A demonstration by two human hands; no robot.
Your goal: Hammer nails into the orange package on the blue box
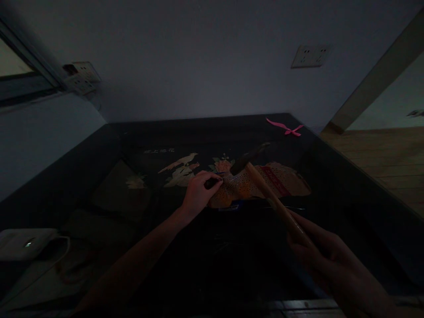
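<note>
My right hand (pixel 318 256) is wrapped round the wooden handle of a hammer (pixel 278 207), whose dark head hangs above the middle of the table. Beside the hammer head, the thumb and fingertips of my left hand (pixel 202 187) are pinched together; what they hold is too small and dark to make out. Under the fingertips lies a long tan-and-orange piece (pixel 245 185) dotted with many small holes or studs, with a red band (pixel 273 181) across it. A small blue item (pixel 232 206) shows at its near edge.
The dark table (pixel 198 132) bears bird and flower pictures (pixel 182 168). A pink ribbon (pixel 288 130) lies at the far right corner. At the left edge sits a white device (pixel 26 244) with a cable. Behind rises a wall with sockets (pixel 309 56).
</note>
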